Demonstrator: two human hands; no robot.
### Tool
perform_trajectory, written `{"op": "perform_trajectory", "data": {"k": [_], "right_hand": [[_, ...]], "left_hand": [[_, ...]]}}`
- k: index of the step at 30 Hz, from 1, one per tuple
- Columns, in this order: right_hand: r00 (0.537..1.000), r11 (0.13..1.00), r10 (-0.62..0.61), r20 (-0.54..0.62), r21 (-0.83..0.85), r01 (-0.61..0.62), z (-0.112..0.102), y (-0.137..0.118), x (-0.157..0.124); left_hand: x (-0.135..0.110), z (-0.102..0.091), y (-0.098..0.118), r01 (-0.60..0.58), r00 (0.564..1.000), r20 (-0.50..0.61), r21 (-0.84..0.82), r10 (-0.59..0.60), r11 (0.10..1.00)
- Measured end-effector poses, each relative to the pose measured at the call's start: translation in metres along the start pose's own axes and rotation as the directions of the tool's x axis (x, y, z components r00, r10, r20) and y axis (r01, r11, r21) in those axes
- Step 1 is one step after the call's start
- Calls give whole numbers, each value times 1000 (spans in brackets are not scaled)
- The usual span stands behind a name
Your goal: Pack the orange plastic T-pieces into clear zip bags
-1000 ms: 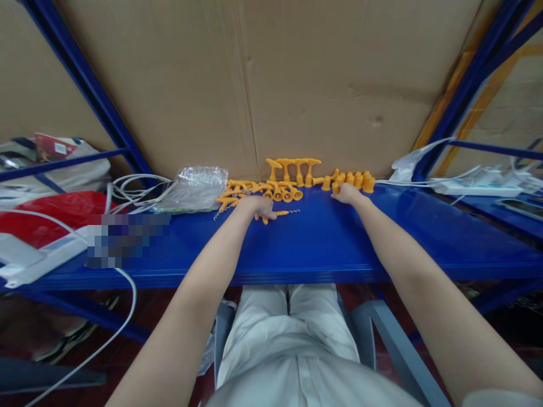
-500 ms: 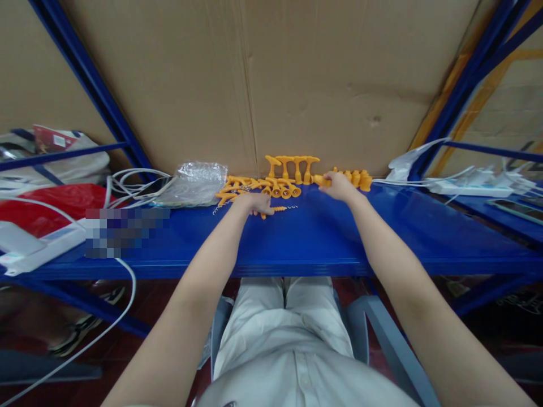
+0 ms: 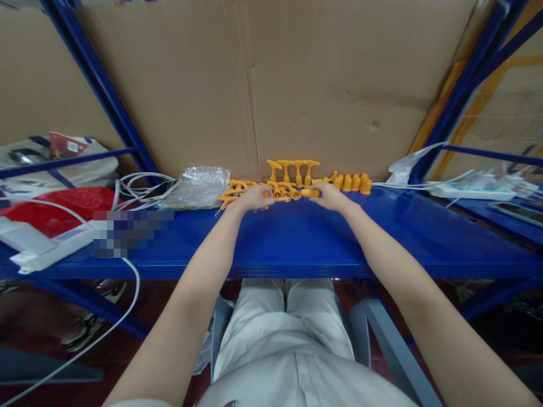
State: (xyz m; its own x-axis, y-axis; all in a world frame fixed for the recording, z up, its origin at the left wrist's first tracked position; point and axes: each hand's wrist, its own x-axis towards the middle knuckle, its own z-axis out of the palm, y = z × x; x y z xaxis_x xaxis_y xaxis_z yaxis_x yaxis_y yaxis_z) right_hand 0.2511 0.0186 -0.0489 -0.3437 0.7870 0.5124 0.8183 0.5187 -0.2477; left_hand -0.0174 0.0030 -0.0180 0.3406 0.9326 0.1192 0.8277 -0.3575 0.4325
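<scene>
My left hand [image 3: 255, 198] is closed around an orange corkscrew, mostly hidden by the fingers, at the front of a pile of orange T-handled corkscrews [image 3: 229, 198]. Some of these show thin metal spirals. My right hand [image 3: 328, 196] grips an orange hollow sleeve [image 3: 311, 193], which lies level and points toward the left hand. Between the hands, several orange pieces with round bell mouths [image 3: 287, 196] lie facing me. Behind them, several assembled T-handled corkscrews [image 3: 298, 171] stand upright. A row of upright orange sleeves [image 3: 355, 182] is just right of my right hand.
Everything rests on a blue metal table [image 3: 297, 243] against a cardboard wall [image 3: 305, 85]. Clear plastic bags [image 3: 197, 186], white cables [image 3: 136, 183] and a red bag [image 3: 72, 209] lie left. A white power strip [image 3: 466, 189] lies right.
My right hand has moved left from the sleeve row, carrying a sleeve. My left hand has shifted slightly, and the corkscrew's spiral that showed before is now out of sight.
</scene>
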Motion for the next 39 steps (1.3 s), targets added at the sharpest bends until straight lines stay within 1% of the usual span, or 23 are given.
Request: {"op": "perform_trajectory", "data": {"k": [3, 7, 12, 14, 18, 21, 25, 28, 30, 32, 34, 39], "right_hand": [[999, 999, -41, -24, 16, 42, 2, 0, 1], [996, 997, -82, -24, 3, 82, 4, 3, 2], [998, 999, -24, 54, -46, 26, 2, 4, -1], [997, 998, -20, 78, -56, 24, 1, 4, -2], [998, 998, -10, 58, -64, 13, 1, 2, -3], [998, 1000, -20, 57, -17, 21, 2, 0, -2], [995, 993, -103, 15, 66, 102, 5, -5, 0], [985, 980, -174, -10, 92, 175, 6, -10, -1], [981, 976, -194, -13, 97, 195, 7, -13, -2], [981, 976, -192, -16, 102, 192, 9, -15, -2], [985, 979, -172, -16, 112, 173, 11, -16, -2], [995, 979, -93, 34, 186, 85, 14, -12, -1]], "left_hand": [[-1, 1, 3, -25, 999, -47, 17, 25, 1000], [-4, 1, 7, -42, 997, -64, 43, 45, 998], [-7, 0, 9, -29, 996, -77, 52, 33, 998], [-6, 0, 8, -29, 997, -74, 50, 33, 998], [-3, 0, 5, -48, 994, -90, 64, 54, 997], [-3, 1, 4, -60, 992, -110, 77, 69, 995], [-3, 5, 8, -76, 989, -128, 22, 78, 997], [-2, 10, 11, -64, 991, -125, -76, 54, 995], [0, 13, 10, -72, 990, -133, -132, 54, 989], [3, 15, 8, -103, 985, -154, -141, 81, 985], [5, 15, 5, -124, 980, -172, -114, 104, 986], [7, 15, -1, -142, 969, -208, -44, 130, 989]]}}
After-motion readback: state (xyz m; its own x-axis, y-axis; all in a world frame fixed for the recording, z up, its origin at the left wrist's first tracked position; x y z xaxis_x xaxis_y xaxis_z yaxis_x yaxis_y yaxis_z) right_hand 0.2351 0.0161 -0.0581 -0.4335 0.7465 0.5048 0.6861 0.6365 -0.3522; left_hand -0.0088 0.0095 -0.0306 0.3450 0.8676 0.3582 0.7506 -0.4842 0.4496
